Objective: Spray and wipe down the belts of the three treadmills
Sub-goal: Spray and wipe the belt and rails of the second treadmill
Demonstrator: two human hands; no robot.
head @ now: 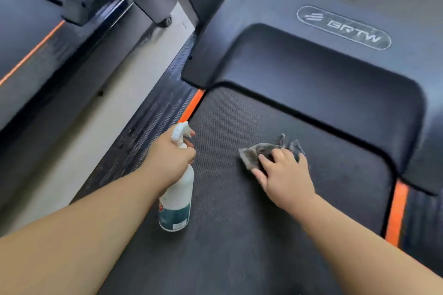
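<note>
A dark textured treadmill belt [239, 235] fills the lower middle of the head view, with orange strips along both sides. My left hand [171, 159] grips the neck of a white spray bottle [177, 201] with a teal label, held over the belt's left part, nozzle pointing away from me. My right hand [285, 175] presses a crumpled grey cloth [257, 152] flat onto the belt near its front end, fingers spread over the cloth.
The treadmill's black motor cover [311, 74] with a logo rises just beyond the cloth. A ribbed side rail [153, 122] runs on the left. Pale floor [96, 127] separates this machine from a neighbouring treadmill [31, 50] at far left, whose upright post stands at the top.
</note>
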